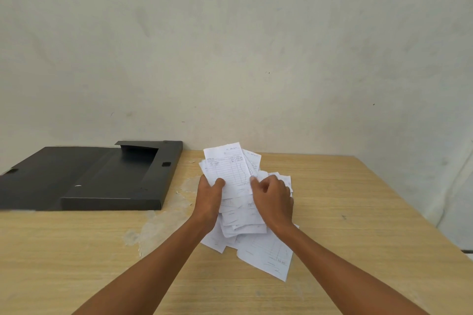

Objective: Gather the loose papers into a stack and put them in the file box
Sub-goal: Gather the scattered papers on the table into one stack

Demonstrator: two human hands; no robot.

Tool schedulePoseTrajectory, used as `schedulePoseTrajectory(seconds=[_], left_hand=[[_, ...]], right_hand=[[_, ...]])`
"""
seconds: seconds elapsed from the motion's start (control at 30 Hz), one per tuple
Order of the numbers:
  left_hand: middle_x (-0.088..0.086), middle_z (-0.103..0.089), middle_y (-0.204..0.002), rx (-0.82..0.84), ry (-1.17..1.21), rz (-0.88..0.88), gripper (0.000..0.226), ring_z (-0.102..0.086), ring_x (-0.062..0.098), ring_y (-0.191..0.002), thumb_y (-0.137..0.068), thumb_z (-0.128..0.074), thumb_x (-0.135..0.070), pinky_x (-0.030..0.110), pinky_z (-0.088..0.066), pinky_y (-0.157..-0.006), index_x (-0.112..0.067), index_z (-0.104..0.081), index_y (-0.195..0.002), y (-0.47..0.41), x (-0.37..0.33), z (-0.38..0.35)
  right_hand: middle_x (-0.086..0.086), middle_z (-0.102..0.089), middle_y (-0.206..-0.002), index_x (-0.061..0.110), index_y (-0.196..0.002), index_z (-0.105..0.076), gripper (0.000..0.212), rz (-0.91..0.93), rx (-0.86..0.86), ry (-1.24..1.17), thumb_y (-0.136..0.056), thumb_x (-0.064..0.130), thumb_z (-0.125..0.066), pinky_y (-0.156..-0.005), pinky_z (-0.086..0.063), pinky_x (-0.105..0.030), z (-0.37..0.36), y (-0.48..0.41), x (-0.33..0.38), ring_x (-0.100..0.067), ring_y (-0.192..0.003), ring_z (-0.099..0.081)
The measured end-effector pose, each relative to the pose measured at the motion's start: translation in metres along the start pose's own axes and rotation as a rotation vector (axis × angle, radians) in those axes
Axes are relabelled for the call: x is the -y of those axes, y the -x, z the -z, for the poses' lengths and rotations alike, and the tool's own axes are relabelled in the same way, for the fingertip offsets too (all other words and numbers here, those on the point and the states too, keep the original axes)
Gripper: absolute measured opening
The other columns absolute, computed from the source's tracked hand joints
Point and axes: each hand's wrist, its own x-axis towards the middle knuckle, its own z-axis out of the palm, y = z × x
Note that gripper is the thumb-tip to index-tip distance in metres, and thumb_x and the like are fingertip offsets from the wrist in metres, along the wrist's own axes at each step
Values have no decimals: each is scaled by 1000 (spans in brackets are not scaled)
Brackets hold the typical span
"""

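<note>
A messy pile of white printed papers (252, 235) lies on the wooden table (358, 212), right of centre. My left hand (208, 198) grips the left edge of several sheets (229, 169) raised above the pile, thumb on top. My right hand (272, 199) holds the right side of the same bunch with curled fingers. The black file box (89, 186) lies open and flat at the table's left, near the wall, with nothing visible inside.
A pale wall (230, 46) stands directly behind the table. The tabletop has a worn, peeling patch (163, 217) between the file box and the papers. The table's right edge (409, 207) runs diagonally toward me.
</note>
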Motion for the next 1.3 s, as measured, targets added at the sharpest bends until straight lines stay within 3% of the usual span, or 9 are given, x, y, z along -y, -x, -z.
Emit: schedulePoseTrajectory(seconds=[0.07, 0.13, 0.33, 0.5, 0.6, 0.9, 1.07, 1.2, 1.3], left_hand=[[-3, -67, -127, -6, -11, -7, 32, -69, 19, -108, -103, -52, -11, 40, -60, -83, -22, -51, -133, -1, 1, 3], [-5, -67, -126, -3, -13, -9, 32, -68, 16, -106, -103, -52, -10, 35, -59, -77, -23, -51, -132, -2, 1, 7], [-4, -67, -128, 9, 18, 27, 36, -68, 20, -110, -102, -53, -11, 42, -59, -86, -23, -52, -136, -6, 1, 13], [2, -68, -133, 63, 18, 91, 40, -68, 26, -116, -100, -61, -11, 52, -55, -100, -16, -53, -139, -8, 5, 14], [5, -67, -135, 69, 17, 82, 41, -67, 29, -118, -100, -59, -6, 52, -52, -104, -11, -52, -140, -9, 10, 14], [3, -69, -131, 87, 40, 100, 39, -67, 26, -115, -99, -58, -5, 45, -55, -98, -12, -55, -138, -11, 11, 19], [3, -67, -132, 71, -60, 73, 39, -68, 26, -112, -100, -57, -7, 45, -57, -95, -14, -52, -138, -9, 12, 17], [3, -65, -133, 82, -83, 59, 39, -68, 24, -110, -101, -56, -8, 39, -58, -87, -17, -49, -138, -10, 10, 18], [4, -71, -128, 189, -15, 69, 37, -72, 23, -107, -100, -57, -5, 37, -60, -83, -20, -55, -134, -5, 3, 18]], right_hand=[[1, -68, -97, 19, -101, -60, 28, -55, -67, -81, -96, 46, -52, -91, -50, -48, 6, -9, -4, -25, -98, -62], [2, -66, -96, 19, -114, -61, 25, -124, 14, -182, -98, 37, -54, -89, -54, -50, 12, -19, -7, -27, -97, -65], [9, -63, -74, 22, -87, -63, 7, -42, 83, -238, -91, 26, -69, -61, -45, -33, 17, -30, -11, -12, -62, -55], [9, -49, -60, 19, -84, -53, 10, 43, 141, -218, -91, 14, -58, -53, -35, -30, 20, -36, -8, -12, -50, -38], [8, -52, -65, 20, -90, -56, 11, 89, 114, -165, -93, 10, -54, -43, -31, -21, 32, -48, -2, -10, -48, -37], [8, -62, -72, 26, -93, -63, 15, 226, -34, -16, -96, 18, -50, -54, -36, -28, 84, -87, 25, -19, -60, -55], [6, -68, -93, 21, -103, -62, 20, 478, -374, -41, -98, 15, -44, -69, -47, -36, 105, -89, 52, -22, -87, -62], [11, -68, -93, 26, -101, -64, 20, 758, -287, 20, -98, 19, -46, -73, -44, -34, 101, -76, 75, -17, -87, -56], [10, -69, -88, 31, -96, -67, 21, 680, 144, 15, -97, 18, -50, -72, -45, -38, 88, -78, 83, -19, -81, -57]])
